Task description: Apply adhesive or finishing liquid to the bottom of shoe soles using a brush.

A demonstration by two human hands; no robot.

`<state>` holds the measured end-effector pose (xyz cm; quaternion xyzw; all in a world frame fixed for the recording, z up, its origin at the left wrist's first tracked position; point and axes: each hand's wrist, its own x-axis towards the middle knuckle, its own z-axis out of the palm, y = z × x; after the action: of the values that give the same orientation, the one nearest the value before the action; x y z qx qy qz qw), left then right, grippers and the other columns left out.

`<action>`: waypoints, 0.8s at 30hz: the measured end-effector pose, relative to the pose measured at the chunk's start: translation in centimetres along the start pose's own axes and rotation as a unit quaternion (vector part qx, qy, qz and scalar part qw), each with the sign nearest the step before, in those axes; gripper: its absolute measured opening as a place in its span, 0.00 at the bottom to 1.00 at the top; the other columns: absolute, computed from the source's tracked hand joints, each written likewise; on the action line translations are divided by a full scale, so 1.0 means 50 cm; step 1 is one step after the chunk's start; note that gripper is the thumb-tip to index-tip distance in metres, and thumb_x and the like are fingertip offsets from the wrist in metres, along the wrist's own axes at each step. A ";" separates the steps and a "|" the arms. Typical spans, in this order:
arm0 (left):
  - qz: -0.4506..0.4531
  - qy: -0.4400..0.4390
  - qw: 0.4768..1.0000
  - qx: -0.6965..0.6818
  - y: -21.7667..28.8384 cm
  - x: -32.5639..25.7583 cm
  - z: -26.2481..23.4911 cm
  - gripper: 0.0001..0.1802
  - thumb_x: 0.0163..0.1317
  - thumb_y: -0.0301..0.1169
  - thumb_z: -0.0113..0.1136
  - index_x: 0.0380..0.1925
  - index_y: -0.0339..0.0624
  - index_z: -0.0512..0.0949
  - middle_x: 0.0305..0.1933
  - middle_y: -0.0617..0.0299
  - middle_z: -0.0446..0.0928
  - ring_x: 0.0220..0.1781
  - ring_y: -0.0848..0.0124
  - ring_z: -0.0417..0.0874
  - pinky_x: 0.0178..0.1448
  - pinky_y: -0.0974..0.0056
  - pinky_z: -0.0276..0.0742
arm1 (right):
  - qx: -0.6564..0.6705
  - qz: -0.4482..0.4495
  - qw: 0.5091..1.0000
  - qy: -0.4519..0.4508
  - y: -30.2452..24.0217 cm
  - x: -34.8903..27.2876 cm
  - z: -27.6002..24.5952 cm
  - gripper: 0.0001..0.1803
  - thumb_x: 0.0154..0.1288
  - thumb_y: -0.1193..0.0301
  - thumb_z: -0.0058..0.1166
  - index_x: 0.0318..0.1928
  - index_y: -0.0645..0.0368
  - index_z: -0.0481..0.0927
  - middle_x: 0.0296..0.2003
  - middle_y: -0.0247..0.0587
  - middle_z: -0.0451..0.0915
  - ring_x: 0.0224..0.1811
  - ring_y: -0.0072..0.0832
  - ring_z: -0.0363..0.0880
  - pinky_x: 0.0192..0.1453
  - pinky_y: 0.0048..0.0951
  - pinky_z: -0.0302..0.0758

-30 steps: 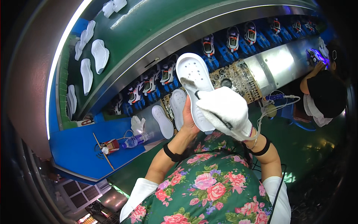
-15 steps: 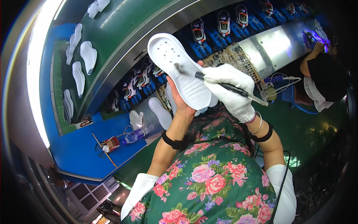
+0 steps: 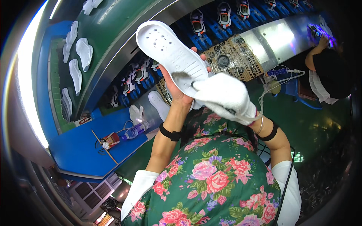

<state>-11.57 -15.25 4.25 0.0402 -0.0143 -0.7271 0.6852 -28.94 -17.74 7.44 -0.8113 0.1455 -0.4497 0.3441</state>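
Observation:
My bare left hand [image 3: 178,97] grips a white shoe sole [image 3: 169,52] from beneath. Its fingers wrap the edges, and the sole's inner face, with small holes and raised ribs, points up. In my right hand [image 3: 226,96], covered by a white knit glove, is a brush; its dark bristles [image 3: 182,76] touch the sole at the end nearer me. Most of the brush handle is hidden by the glove. A thin pale tube [image 3: 264,90] runs near that wrist. Another white sole [image 3: 158,104] lies beyond my left forearm.
On the left, several white soles [image 3: 84,52] rest on a green belt. A blue table [image 3: 79,150] bears a bottle [image 3: 134,131], a red container [image 3: 110,140] and a white glove [image 3: 136,114]. Shoe uppers [image 3: 224,17] line the rack ahead. A co-worker [image 3: 332,71] sits right.
The brush has moved down the sole from its middle to the end nearer me. My right hand has turned over it, and the sole has shifted slightly up and left.

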 end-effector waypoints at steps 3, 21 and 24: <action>-0.005 0.035 0.998 0.048 0.018 0.003 -0.032 0.59 0.55 0.80 0.45 0.68 0.37 0.64 0.58 0.39 0.74 0.54 0.45 0.78 0.57 0.42 0.78 | 0.098 0.050 0.994 -0.019 -0.014 -0.003 -0.011 0.14 0.55 0.76 0.68 0.44 0.53 0.89 0.40 0.40 0.87 0.41 0.35 0.86 0.47 0.34 0.81; -0.090 0.024 0.980 0.174 0.060 -0.008 -0.038 0.58 0.55 0.70 0.60 0.74 0.41 0.56 0.67 0.39 0.65 0.54 0.40 0.74 0.54 0.42 0.81 | 0.073 0.012 0.996 -0.052 -0.002 -0.052 -0.010 0.10 0.55 0.76 0.68 0.39 0.53 0.88 0.39 0.39 0.87 0.38 0.35 0.86 0.43 0.32 0.82; -0.119 0.001 0.981 0.153 0.061 -0.016 -0.038 0.56 0.55 0.68 0.61 0.75 0.47 0.55 0.69 0.40 0.63 0.56 0.39 0.73 0.55 0.40 0.81 | 0.244 0.164 0.955 -0.035 -0.004 -0.051 -0.017 0.07 0.55 0.76 0.69 0.36 0.55 0.89 0.37 0.39 0.88 0.39 0.30 0.87 0.45 0.29 0.82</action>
<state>-8.35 -14.57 2.61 0.1470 -0.1196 -0.7925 0.5797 -31.09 -16.57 6.30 -0.6827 0.1499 -0.3807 0.6054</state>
